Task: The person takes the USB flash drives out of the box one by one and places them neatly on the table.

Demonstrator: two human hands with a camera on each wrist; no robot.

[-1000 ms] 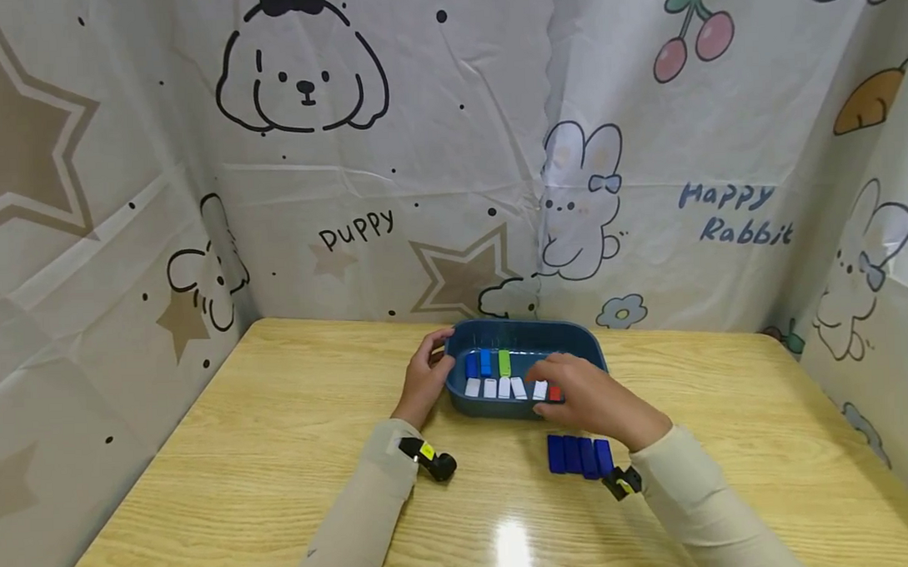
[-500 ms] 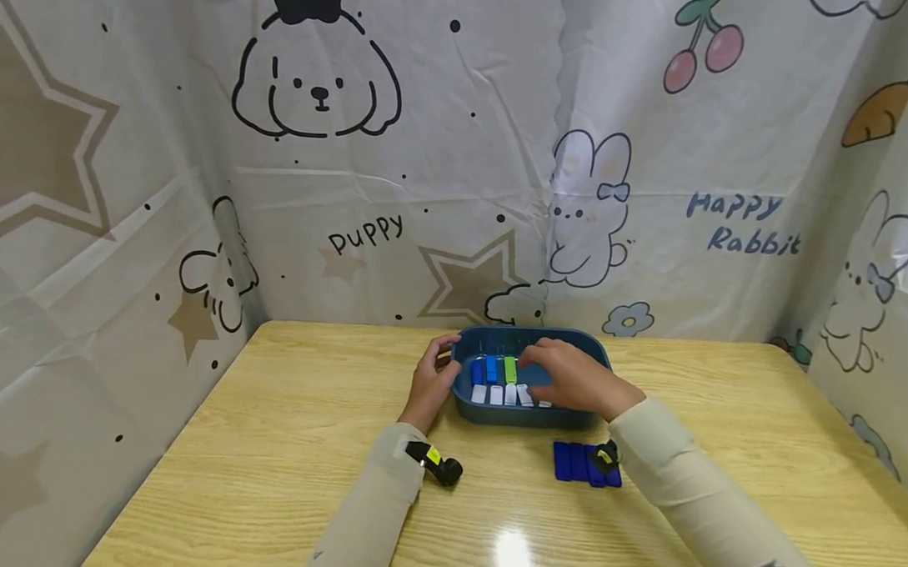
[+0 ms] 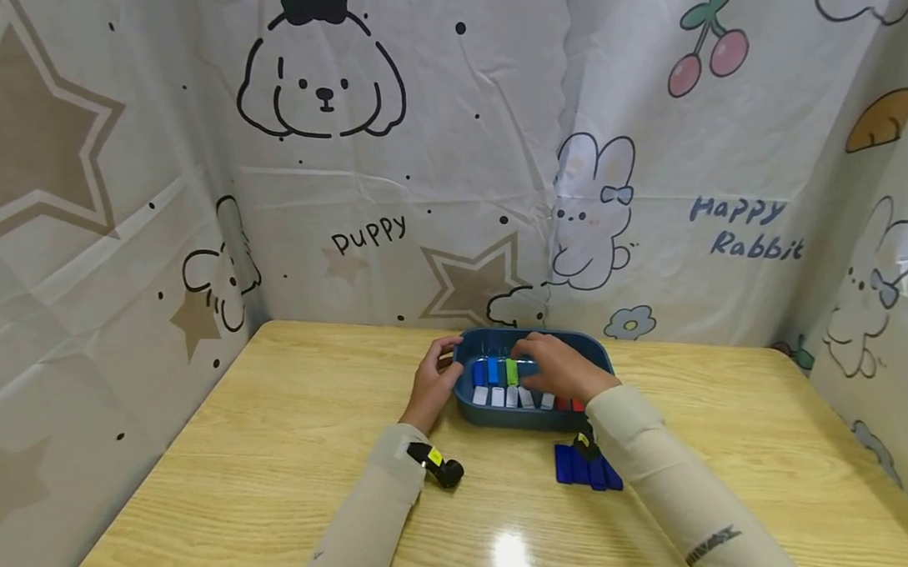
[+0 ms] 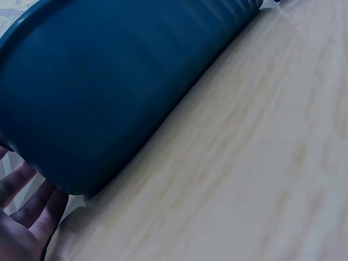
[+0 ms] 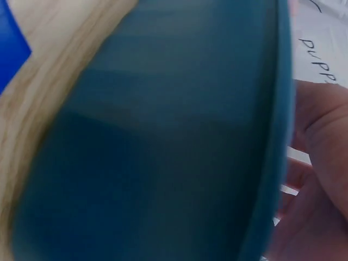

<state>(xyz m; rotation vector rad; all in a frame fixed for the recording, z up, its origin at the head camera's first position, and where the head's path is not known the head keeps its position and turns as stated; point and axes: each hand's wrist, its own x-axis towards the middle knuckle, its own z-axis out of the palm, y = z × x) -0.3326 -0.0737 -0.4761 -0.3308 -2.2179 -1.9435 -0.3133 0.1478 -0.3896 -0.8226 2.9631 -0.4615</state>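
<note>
A dark blue bin (image 3: 504,416) holds a row of white pieces (image 3: 481,395), red pieces (image 3: 563,404), two blue pieces (image 3: 493,371) and a green piece (image 3: 512,371). At its left end, my left hand (image 3: 431,386) grips the rim and wall; its fingers (image 4: 46,209) lie by the bin (image 4: 109,98) in the left wrist view. My right hand (image 3: 565,370) hangs over the bin, thumb and forefinger apart just right of the green piece. In the right wrist view, the bin wall (image 5: 163,157) hides much of that hand (image 5: 326,152).
Several dark blue pieces (image 3: 579,468) lie side by side on the wooden table (image 3: 352,362), in front of the bin and partly under my right wrist. A printed cloth (image 3: 450,175) hangs behind the table and along both sides.
My right hand has moved left inside the bin, from beside the red piece to beside the green one, uncovering the red pieces. My left hand has stayed on the bin, and the head view has shifted slightly.
</note>
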